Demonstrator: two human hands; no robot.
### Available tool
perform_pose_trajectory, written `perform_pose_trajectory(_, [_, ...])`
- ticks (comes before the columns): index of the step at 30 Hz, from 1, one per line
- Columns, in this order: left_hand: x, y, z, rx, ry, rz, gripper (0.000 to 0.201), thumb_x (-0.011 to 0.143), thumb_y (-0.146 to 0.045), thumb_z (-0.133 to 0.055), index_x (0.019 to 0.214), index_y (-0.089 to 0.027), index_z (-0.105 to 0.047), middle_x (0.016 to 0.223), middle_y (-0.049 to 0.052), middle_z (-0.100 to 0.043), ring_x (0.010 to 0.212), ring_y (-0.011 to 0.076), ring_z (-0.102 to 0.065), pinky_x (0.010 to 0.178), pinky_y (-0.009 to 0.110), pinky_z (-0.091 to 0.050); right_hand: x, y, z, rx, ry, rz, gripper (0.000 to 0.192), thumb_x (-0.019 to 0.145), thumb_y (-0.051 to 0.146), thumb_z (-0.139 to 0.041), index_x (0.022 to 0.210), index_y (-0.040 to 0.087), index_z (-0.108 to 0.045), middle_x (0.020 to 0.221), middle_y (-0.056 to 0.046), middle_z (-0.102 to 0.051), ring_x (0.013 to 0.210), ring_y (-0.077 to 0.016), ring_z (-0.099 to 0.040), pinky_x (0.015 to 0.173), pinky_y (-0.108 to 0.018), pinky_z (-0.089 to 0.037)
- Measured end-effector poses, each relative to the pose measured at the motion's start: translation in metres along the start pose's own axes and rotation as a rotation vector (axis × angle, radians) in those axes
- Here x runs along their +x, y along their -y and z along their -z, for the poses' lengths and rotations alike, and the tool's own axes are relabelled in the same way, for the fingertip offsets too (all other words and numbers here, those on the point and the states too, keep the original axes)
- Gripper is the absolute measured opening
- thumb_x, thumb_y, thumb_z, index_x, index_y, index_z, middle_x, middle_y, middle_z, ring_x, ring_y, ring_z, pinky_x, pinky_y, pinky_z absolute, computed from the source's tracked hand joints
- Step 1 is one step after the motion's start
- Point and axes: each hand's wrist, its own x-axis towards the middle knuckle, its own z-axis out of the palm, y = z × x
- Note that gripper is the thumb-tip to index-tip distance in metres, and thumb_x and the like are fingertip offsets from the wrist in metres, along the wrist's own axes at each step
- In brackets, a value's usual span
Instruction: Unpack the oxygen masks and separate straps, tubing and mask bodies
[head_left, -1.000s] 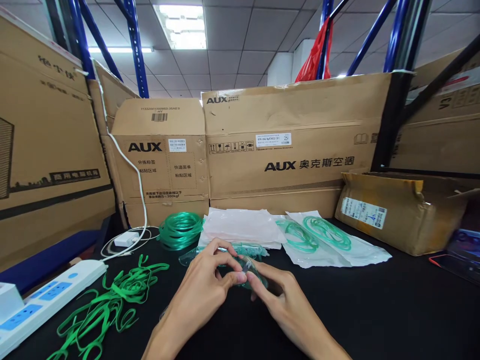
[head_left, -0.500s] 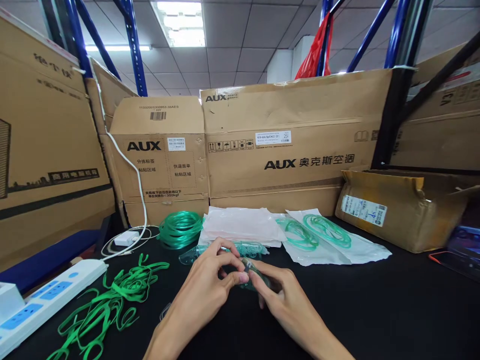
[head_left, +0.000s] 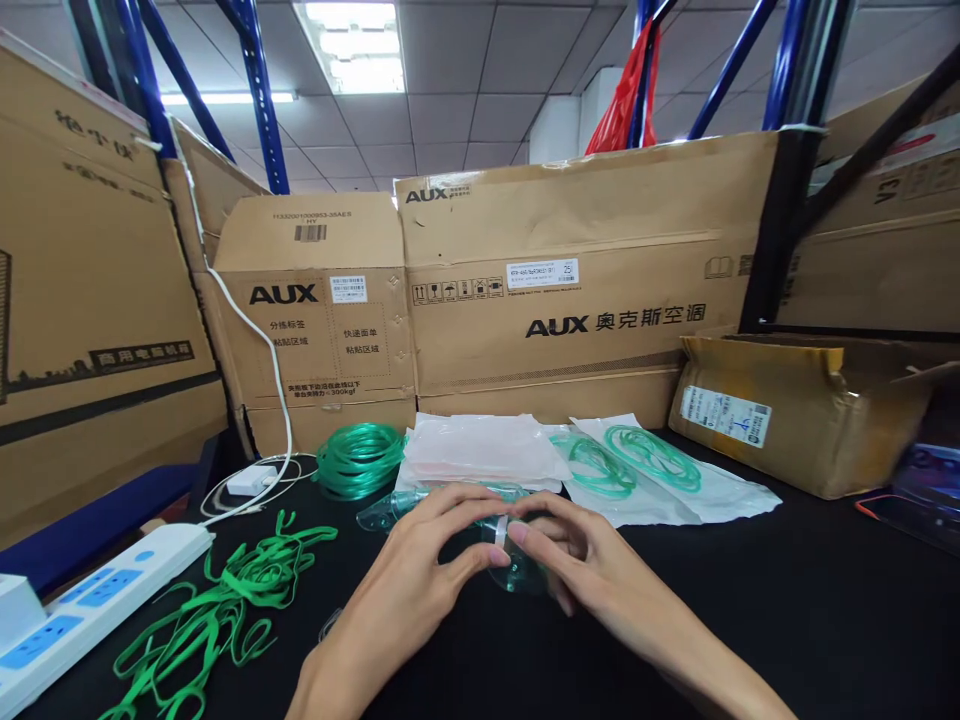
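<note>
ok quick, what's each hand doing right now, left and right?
Left hand: closed, pinching the clear plastic mask piece with thumb and fingers.
Right hand: closed on the same piece from the other side.

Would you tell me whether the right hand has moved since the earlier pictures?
Yes. The right hand has risen slightly toward the stack of plastic bags, turning the clear mask piece it holds upward.

Power strip (head_left: 82,606) cut off at left edge.

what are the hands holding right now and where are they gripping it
Both hands, left hand and right hand, pinch a clear green-tinted plastic mask at its top edge, fingertips meeting at a small whitish strip there.
</note>
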Motion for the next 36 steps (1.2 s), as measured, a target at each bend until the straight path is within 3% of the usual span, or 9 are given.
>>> perform_pose_trajectory(3, [-0.001,0.002,-0.002,0.062,0.023,0.012,0.034,0.092,-0.034,-0.071,0.126,-0.037,-0.066,0.132,-0.004,-0.065,0.125,0.0190,-0.057,0.110,0.034,-0.042,-0.001,0.001,0.005,-0.042,0.011,-0.014,0.045,0.092,0.062,-0.057,0.095,0.018,-0.064,0.061,0.006,-0.053,0.044,-0.0067,-0.040,0.044,-0.021,-0.031])
perform_pose_trajectory(8, [-0.004,0.001,-0.002,0.090,0.039,0.007,0.040,0.087,-0.037,-0.076,0.126,-0.035,-0.066,0.131,-0.005,-0.067,0.122,0.0180,-0.060,0.109,0.033,-0.044,-0.006,0.004,0.010,-0.101,0.057,-0.058,0.038,0.094,0.056,-0.057,0.094,0.019,-0.065,0.058,0.007,-0.047,0.043,-0.0070,-0.039,0.041,-0.020,-0.029])
perform_pose_trajectory(11, [-0.003,-0.002,0.000,0.081,0.014,0.011,0.035,0.087,-0.035,-0.077,0.120,-0.033,-0.069,0.125,-0.005,-0.071,0.118,0.0180,-0.062,0.107,0.033,-0.045,-0.008,0.005,0.014,-0.110,0.061,0.011,0.025,0.089,0.046,-0.069,0.099,0.023,-0.067,0.082,0.001,-0.064,0.067,-0.0122,-0.058,0.059,-0.022,-0.046])
perform_pose_trajectory(14, [-0.003,-0.003,0.002,0.069,-0.001,0.039,0.033,0.086,-0.033,-0.077,0.119,-0.034,-0.069,0.124,-0.005,-0.071,0.118,0.0186,-0.063,0.107,0.034,-0.044,-0.009,0.004,0.017,-0.098,0.044,0.044,0.035,0.079,0.034,-0.079,0.110,0.026,-0.064,0.113,-0.002,-0.066,0.100,-0.0200,-0.062,0.078,-0.027,-0.050])
perform_pose_trajectory(19, [-0.003,-0.001,0.003,0.060,-0.010,0.095,0.034,0.085,-0.040,-0.077,0.119,-0.038,-0.070,0.120,-0.004,-0.071,0.116,0.0225,-0.063,0.104,0.039,-0.046,-0.010,0.001,0.017,-0.161,0.031,0.013,0.032,0.081,0.029,-0.074,0.112,0.028,-0.064,0.109,-0.001,-0.068,0.079,-0.0162,-0.060,0.063,-0.027,-0.046])
perform_pose_trajectory(25, [-0.002,0.000,0.004,0.047,-0.007,0.023,0.035,0.089,-0.038,-0.074,0.124,-0.041,-0.069,0.122,-0.005,-0.072,0.114,0.0213,-0.064,0.104,0.038,-0.047,-0.008,0.000,0.017,-0.229,0.011,0.052,0.037,0.087,0.035,-0.070,0.123,0.029,-0.066,0.101,-0.001,-0.071,0.059,-0.0113,-0.048,0.058,-0.027,-0.045])
perform_pose_trajectory(31, [-0.002,0.001,0.005,0.050,0.004,-0.018,0.036,0.092,-0.036,-0.071,0.127,-0.043,-0.066,0.124,-0.007,-0.072,0.113,0.0194,-0.064,0.103,0.036,-0.047,-0.006,0.001,0.016,-0.258,-0.042,0.084,0.038,0.087,0.043,-0.069,0.121,0.027,-0.071,0.086,-0.002,-0.071,0.064,-0.0165,-0.059,0.060,-0.028,-0.050])
perform_pose_trajectory(36, [-0.003,0.000,0.005,0.018,-0.025,0.036,0.031,0.090,-0.032,-0.074,0.119,-0.039,-0.068,0.120,-0.008,-0.071,0.113,0.0175,-0.062,0.102,0.033,-0.045,-0.010,-0.016,0.022,-0.475,-0.041,0.076,0.035,0.086,0.040,-0.071,0.120,0.032,-0.071,0.084,-0.001,-0.071,0.064,-0.0173,-0.060,0.061,-0.028,-0.050])
